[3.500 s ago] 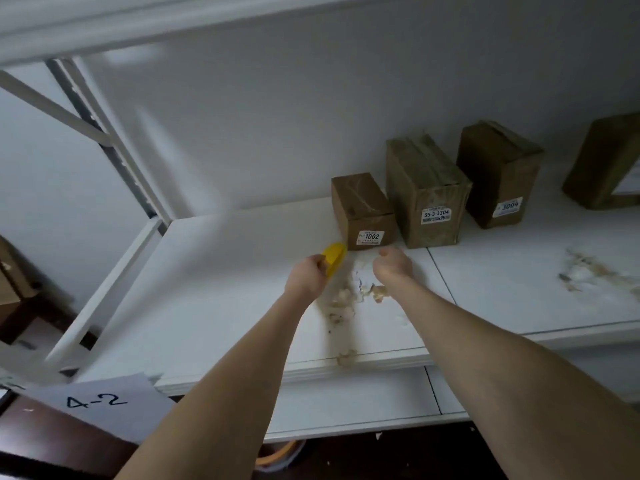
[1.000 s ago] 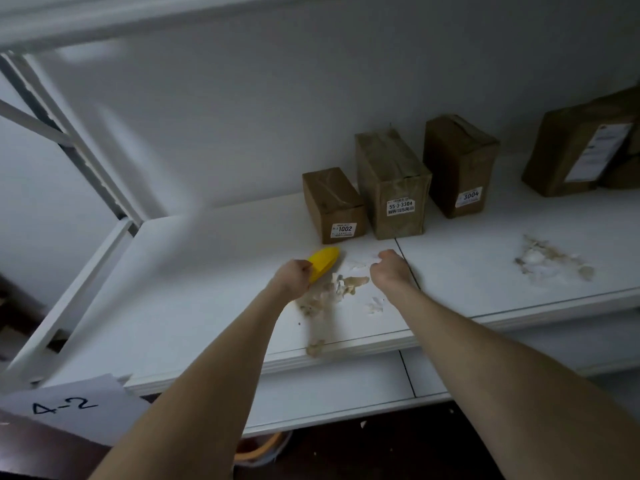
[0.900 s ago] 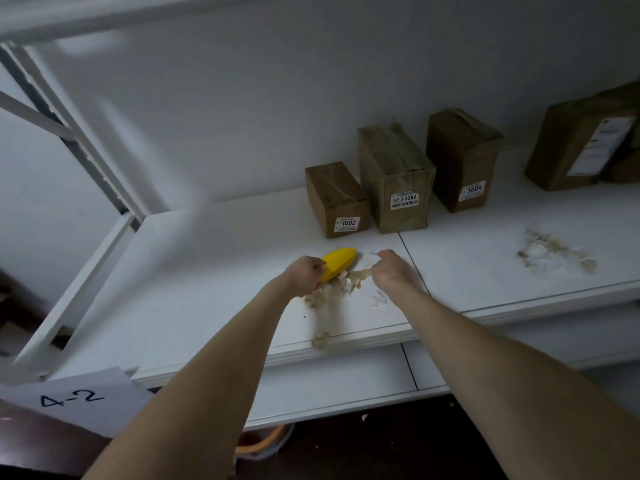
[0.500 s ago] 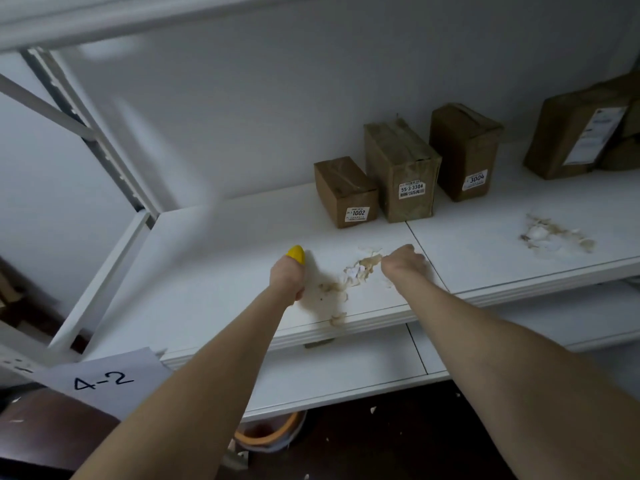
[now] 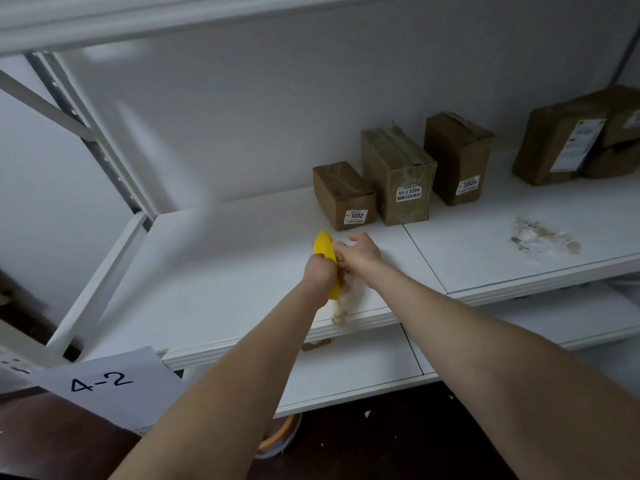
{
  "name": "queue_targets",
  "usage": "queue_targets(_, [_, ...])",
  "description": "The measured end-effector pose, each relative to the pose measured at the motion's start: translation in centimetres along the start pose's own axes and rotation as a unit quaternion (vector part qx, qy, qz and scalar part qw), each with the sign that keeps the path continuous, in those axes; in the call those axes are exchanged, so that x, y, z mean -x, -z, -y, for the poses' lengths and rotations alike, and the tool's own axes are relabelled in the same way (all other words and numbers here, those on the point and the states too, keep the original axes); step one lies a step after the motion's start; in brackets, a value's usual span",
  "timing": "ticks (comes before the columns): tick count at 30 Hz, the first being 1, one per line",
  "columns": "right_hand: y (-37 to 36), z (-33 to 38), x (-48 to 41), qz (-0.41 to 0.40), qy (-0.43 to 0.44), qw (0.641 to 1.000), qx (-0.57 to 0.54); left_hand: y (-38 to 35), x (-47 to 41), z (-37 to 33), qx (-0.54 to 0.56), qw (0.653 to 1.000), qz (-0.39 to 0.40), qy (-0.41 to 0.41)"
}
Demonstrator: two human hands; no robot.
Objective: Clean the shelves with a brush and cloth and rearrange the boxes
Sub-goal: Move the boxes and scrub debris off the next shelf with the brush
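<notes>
Left hand [image 5: 320, 271]: arm stretched forward, fingers clamped round the yellow brush [image 5: 325, 249]. The brush is over the shelf [image 5: 225, 271] near its front edge, tip pointing toward the back.
Right hand [image 5: 362, 254]: arm stretched forward, hand just beside the brush's right side, fingers bent; whether they hold anything cannot be told.
Pale scraps [image 5: 348, 299]: just below both hands, reaching the front edge.
Boxes [image 5: 398, 174]: three, brown, labelled, in a row behind the hands toward the back edge.
Second scrap pile [image 5: 543, 239]: well to the right.
</notes>
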State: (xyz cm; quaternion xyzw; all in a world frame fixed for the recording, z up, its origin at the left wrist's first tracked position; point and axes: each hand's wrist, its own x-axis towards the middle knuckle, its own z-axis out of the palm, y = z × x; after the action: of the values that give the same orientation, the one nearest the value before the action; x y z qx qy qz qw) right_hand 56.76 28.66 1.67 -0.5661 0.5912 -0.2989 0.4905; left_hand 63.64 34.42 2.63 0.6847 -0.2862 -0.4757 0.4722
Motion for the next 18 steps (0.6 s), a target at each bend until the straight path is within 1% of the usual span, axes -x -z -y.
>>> queue_targets(2, [-0.9, 0.6, 0.0, 0.015, 0.01, 1.0, 0.016, -0.3, 0.6, -0.9, 0.066, 0.997, 0.029, 0.004])
queue_targets(3, [-1.2, 0.8, 0.0, 0.015, 0.015, 1.0, 0.011, -0.3, 0.7, -1.1, 0.074, 0.997, 0.038, 0.004])
queue_targets(5, [-1.4, 1.0, -0.1, 0.008, 0.018, 1.0, -0.005, 0.4, 0.9, -1.3, 0.038, 0.998, 0.048, -0.009])
queue_targets(8, [-1.3, 1.0, -0.1, 0.008, 0.003, 1.0, -0.023, 2.4, 0.6, -1.4, -0.056, 0.995, 0.073, -0.032])
queue_targets(9, [-1.3, 0.9, 0.1, 0.019, -0.002, 0.999, -0.04, 3.1, 0.3, -1.4, -0.089, 0.994, 0.056, -0.043])
queue_targets(10, [-1.2, 0.9, 0.4, 0.033, -0.005, 0.998, -0.057, 3.8, -0.1, -1.4, -0.107, 0.992, 0.02, -0.06])
queue_targets(12, [-0.6, 0.7, 1.0, 0.062, -0.008, 0.995, -0.08, 4.8, -1.1, -1.3, -0.106, 0.987, -0.077, -0.091])
queue_targets(14, [0.1, 0.4, 1.5, 0.107, -0.009, 0.992, -0.072, 5.8, -2.0, -1.2, -0.125, 0.973, -0.166, -0.097])
queue_targets(16, [0.8, 0.2, 2.4, 0.182, -0.021, 0.983, -0.032, 6.4, -2.5, -0.9, -0.151, 0.961, -0.214, -0.091])
queue_targets(18, [1.1, -0.4, 3.0, 0.254, -0.041, 0.966, 0.015, 6.7, -2.9, -0.8, -0.166, 0.955, -0.232, -0.085])
